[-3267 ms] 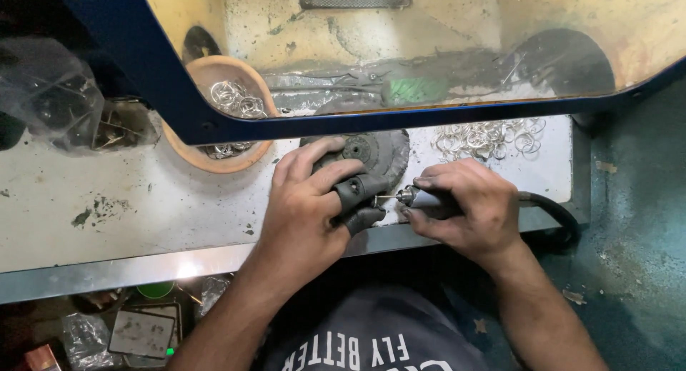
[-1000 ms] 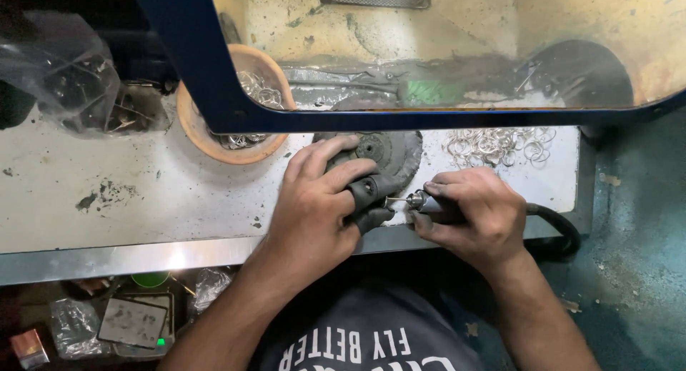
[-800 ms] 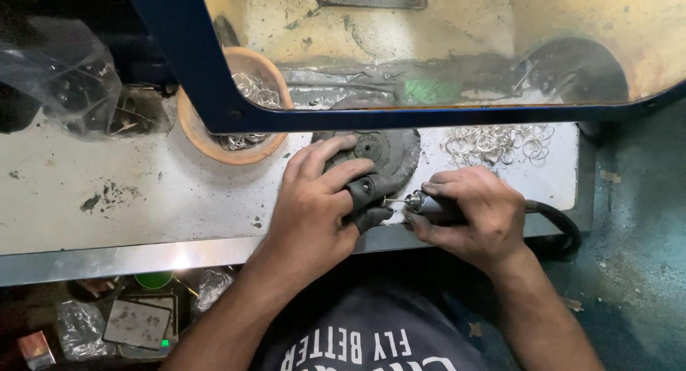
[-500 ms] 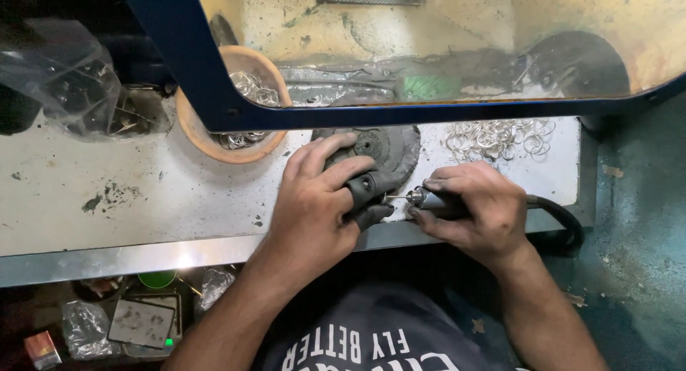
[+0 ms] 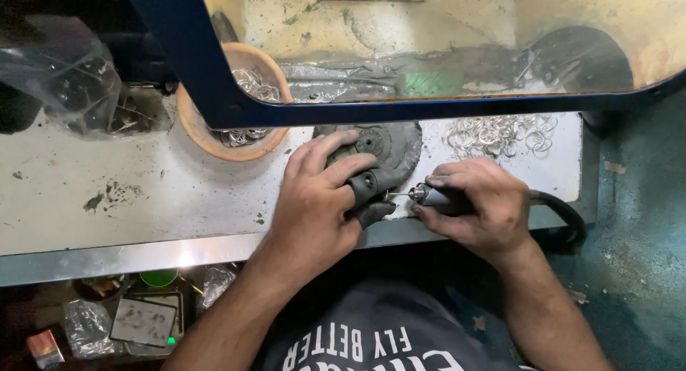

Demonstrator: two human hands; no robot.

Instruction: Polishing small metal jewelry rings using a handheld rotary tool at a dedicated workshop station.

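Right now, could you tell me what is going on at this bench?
A person sits at a white workbench. The right hand holds a pen-like rotary tool, its thin tip pointing at a small piece pinched in the left hand, whose dark-covered fingers rest on a round dark pad. Loose metal rings lie behind; more fill a clay bowl.

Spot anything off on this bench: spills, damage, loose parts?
Loose metal rings lie scattered on the bench top instead of in the terracotta bowl, which holds more. Dark grime stains the top. The left hand and the right hand with its rotary tool look normal.
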